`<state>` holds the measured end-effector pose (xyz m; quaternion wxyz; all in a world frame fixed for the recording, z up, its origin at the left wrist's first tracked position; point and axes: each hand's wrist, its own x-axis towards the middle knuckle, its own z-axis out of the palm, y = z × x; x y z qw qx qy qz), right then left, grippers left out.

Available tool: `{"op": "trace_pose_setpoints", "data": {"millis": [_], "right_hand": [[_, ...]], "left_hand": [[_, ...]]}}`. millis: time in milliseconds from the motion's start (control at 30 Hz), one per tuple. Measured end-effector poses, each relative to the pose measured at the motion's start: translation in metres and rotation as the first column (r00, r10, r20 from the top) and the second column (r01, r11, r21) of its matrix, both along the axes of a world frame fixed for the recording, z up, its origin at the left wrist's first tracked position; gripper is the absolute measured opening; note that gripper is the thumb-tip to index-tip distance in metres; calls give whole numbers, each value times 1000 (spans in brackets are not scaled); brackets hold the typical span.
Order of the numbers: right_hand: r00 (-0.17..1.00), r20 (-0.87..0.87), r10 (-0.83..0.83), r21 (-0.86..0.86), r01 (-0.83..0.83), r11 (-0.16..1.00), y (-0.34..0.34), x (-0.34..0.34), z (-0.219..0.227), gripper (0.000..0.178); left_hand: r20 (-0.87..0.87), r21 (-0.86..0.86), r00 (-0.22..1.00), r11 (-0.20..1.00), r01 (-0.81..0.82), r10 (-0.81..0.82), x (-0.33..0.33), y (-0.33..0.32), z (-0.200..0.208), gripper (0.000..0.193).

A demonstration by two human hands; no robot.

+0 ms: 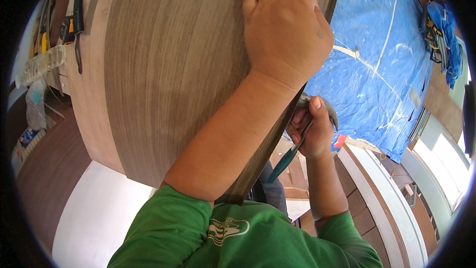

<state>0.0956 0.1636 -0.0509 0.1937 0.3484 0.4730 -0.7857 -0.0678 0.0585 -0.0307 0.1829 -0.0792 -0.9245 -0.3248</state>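
A large brown wood-grain panel point(178, 54) lies in front of me. My left hand point(287, 30) rests spread on its upper face, the thumb side by the panel's right edge. Below that edge, my right hand point(318, 131) is closed round a claw hammer point(283, 165) close to its head. The hammer's teal handle points down toward my body, and its curved grey claw shows beyond my thumb. The panel hides part of the hammer head and some of the right fingers.
A blue tarp point(372, 69) with pale stains spreads beyond the panel's right edge. Cutters and other tools point(78, 15) lie on the pale board at far left, near a clear plastic tray point(44, 64). A bundle of tools point(436, 39) sits at the far right.
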Motion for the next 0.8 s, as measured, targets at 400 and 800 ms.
{"op": "trace_pose_setpoints", "data": {"millis": [400, 800], "right_hand": [[994, -111, -15, 25, 18, 1000, 2, -38, 0, 54], [988, -154, -23, 63, 33, 997, 7, -56, 2, 54]], "left_hand": [[45, 48, 999, 999, 1, -3, -3, -2, -2, 39], [75, 40, 996, 998, 42, -45, -1, -4, -1, 43]]}}
